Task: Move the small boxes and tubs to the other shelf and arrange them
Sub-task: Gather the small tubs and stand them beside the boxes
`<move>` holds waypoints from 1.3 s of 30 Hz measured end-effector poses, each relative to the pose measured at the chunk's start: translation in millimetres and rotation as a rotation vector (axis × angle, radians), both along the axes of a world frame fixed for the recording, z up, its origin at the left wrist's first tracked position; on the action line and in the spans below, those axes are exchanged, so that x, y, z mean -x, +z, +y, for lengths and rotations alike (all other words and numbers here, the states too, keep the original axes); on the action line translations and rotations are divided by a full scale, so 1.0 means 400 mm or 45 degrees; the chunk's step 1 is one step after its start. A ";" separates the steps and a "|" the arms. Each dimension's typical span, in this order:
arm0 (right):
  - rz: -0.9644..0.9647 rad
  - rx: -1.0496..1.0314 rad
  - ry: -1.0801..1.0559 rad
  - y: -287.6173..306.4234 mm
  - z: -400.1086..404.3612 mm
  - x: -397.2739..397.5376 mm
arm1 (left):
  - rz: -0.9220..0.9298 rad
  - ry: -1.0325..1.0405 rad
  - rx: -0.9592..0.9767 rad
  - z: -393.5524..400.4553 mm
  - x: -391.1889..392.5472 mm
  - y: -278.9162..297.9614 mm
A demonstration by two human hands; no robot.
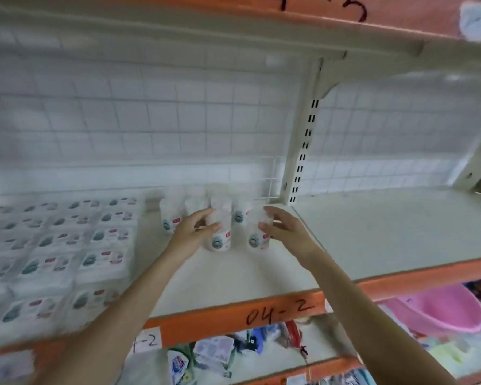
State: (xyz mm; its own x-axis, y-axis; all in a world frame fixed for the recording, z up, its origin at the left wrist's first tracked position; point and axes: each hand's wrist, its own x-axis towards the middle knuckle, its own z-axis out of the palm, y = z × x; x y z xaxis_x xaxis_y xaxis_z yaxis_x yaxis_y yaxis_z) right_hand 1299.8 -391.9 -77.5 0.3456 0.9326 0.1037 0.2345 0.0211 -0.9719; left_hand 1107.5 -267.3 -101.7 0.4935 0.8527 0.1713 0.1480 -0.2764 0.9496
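both hands reach into the tub cluster at the back of the shelf (233, 276), left hand (195, 229) curled round a front tub (218, 240), right hand (282, 226) pinching another tub (257, 236), boxes (67, 254) ranked left, so arranging looks well along.

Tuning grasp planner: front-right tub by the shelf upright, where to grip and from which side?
Grip the front-right tub on its upper side wall, coming from the open front-right. It stands upright, another tub crowds its left, more stand behind, and the bare shelf to its right leaves room. The right hand is already there; whether it grips is blurred.
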 end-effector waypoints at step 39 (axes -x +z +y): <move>-0.100 -0.217 -0.071 -0.097 0.107 -0.024 | -0.322 0.132 -0.124 -0.028 -0.074 -0.076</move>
State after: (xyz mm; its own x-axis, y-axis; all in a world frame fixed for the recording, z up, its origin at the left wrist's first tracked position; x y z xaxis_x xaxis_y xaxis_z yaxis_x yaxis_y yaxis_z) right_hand 1309.4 -349.1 -116.4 0.3809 0.8789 0.2873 0.3150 0.1688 -0.9340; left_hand 1137.2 -278.6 -132.2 0.3361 0.8699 0.3610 -0.0579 -0.3635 0.9298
